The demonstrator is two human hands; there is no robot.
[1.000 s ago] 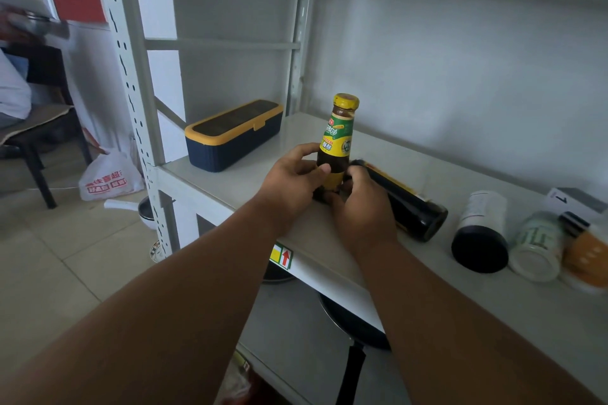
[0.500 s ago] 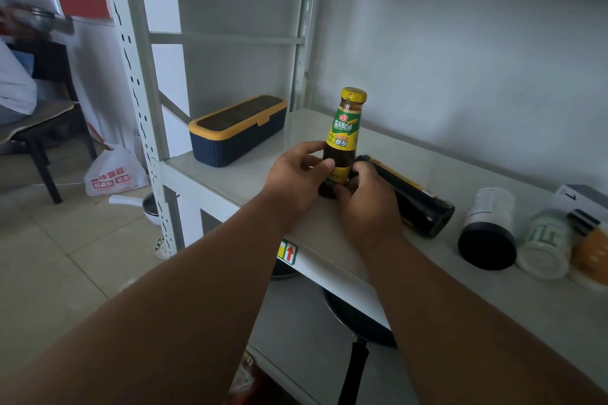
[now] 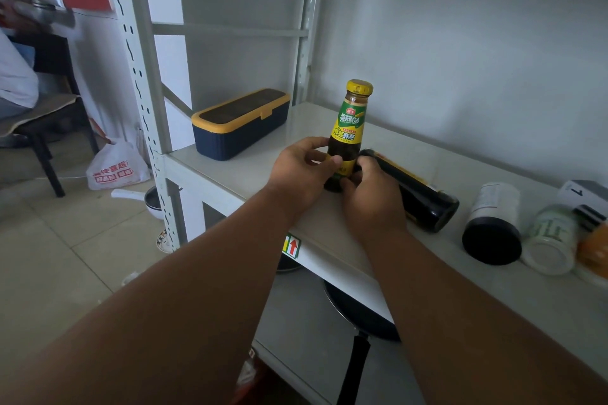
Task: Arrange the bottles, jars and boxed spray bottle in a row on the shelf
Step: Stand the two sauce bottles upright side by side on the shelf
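Observation:
A brown sauce bottle [image 3: 350,123] with a yellow cap and green-yellow label stands upright on the white shelf [image 3: 250,171]. My left hand [image 3: 301,171] and my right hand [image 3: 370,197] both grip its lower part. Just behind my right hand a dark bottle [image 3: 418,194] lies on its side. Further right lie a white jar with a black lid [image 3: 493,223], a pale jar with a white lid [image 3: 552,240] and an orange jar [image 3: 595,250] at the frame edge. A white box [image 3: 582,196] lies behind them.
A navy box with a yellow lid [image 3: 240,123] sits at the shelf's left end. A black frying pan [image 3: 358,316] rests on the lower shelf. A perforated steel upright [image 3: 138,76] stands at the left corner. A plastic bag [image 3: 115,166] and a small pot [image 3: 151,200] lie on the floor.
Both hands stay on the upright sauce bottle. My left thumb has shifted slightly on the label. The view has drifted a little; the lying jars and bottle have not moved.

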